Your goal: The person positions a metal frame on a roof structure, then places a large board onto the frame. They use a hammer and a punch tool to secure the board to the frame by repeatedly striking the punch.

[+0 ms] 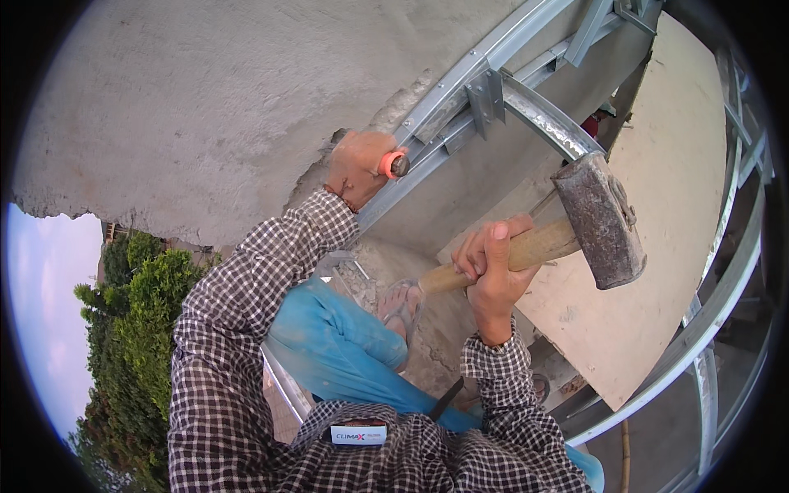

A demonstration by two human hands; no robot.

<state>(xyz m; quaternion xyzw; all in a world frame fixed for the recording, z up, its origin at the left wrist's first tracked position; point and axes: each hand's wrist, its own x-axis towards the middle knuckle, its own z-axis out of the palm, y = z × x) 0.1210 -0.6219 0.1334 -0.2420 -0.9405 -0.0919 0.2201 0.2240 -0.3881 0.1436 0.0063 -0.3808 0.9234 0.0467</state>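
The right hand (pixel 497 267), just right of centre in the frame, is wrapped firmly around a sledgehammer with a pale wooden handle and a blocky, rust-brown steel head (pixel 600 222); its thumb points upward, and the handle's butt sticks out toward the lower left. The head looks dense and heavy, so the tool is likely to pull down toward the right; the wood looks stiff and fairly smooth, and dusty fingers might slip a little on it. A hold near the middle, as here, should give control, while one nearer the butt should give more swing. The left hand (pixel 357 168), just above and left of centre, is closed around what appears to be a steel chisel with a bright orange collar (pixel 401 167), its blunt end facing the viewer. It is probably rigid and hard, best held below the collar; its tip is hidden. Beside this hand, a rough, chipped edge breaks the grey plastered concrete wall (pixel 205 107) filling the upper left. Shiny galvanised steel channels (pixel 460 90) slant from the centre to the top, and a large, pale, flat board (pixel 649 189) stands behind the hammer at right. Below are black-and-white checked sleeves (pixel 222 329), dusty turquoise trousers (pixel 337 329) and a sandalled foot (pixel 400 304); leafy green trees (pixel 140 320) fill the lower left.
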